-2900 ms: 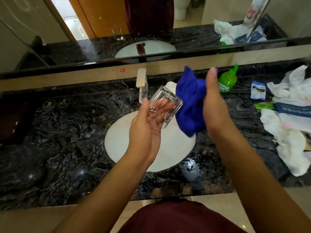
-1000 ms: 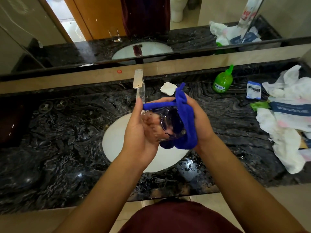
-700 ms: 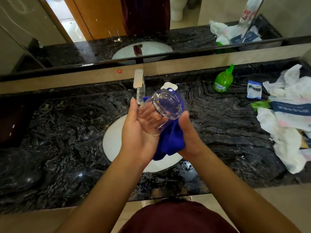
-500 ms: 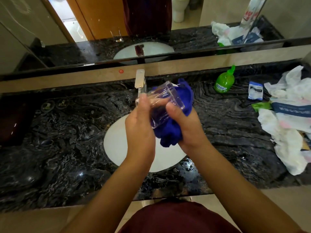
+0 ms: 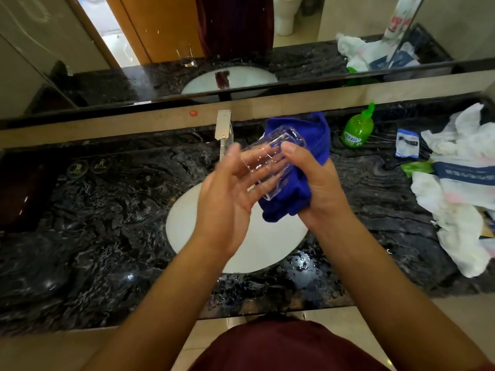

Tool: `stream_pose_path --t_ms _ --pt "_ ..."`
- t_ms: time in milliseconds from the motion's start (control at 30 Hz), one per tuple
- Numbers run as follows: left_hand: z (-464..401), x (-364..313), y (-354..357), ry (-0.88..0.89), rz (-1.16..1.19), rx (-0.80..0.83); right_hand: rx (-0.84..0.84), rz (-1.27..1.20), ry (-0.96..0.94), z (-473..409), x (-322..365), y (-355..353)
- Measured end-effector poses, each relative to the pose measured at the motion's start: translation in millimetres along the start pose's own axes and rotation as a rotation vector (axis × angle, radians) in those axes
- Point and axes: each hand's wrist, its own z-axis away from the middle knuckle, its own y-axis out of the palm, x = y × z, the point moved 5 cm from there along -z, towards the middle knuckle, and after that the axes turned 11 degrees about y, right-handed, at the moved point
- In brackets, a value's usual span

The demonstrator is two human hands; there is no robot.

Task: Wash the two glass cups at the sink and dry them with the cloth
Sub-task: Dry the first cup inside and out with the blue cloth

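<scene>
The glass cup is held tilted above the sink, its base pointing up and away toward the tap, with the blue cloth bunched behind and under it. The right hand has its fingers curled round the cloth, thumb pressed on the side of the cup, so cloth and glass are gripped together. The left hand has its fingers spread almost straight, lying flat along the near side of the cup and steadying it more than clasping it.

Half a second ago the left hand was wrapped round the cup; now it has opened and the cup has turned in the cloth, which now shows above the glass. That reads as the outside being rubbed dry, turn by turn, so drying of this cup looks well under way. The second cup shows only as a reflection in the mirror, standing on the counter
</scene>
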Motion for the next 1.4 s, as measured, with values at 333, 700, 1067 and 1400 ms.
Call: stream_pose_path --t_ms 333,700,1067,1400 --pt "0.3 1.9 17.8 -0.102 0.266 -0.075 0.104 -0.048 -0.074 5.6 24.6 22.0" --pt "3.7 -3.0 25.8 0.187 0.052 -0.064 -0.201 -0.044 -0.012 16.0 6.1 24.3" --pt "3.5 -0.5 21.0 0.234 -0.151 -0.11 -0.24 0.312 0.03 28.5 -21.3 25.7" --pt "-8.4 -2.3 1.4 0.321 -0.383 -0.064 -0.079 1.072 -0.022 34.0 -31.9 12.5"
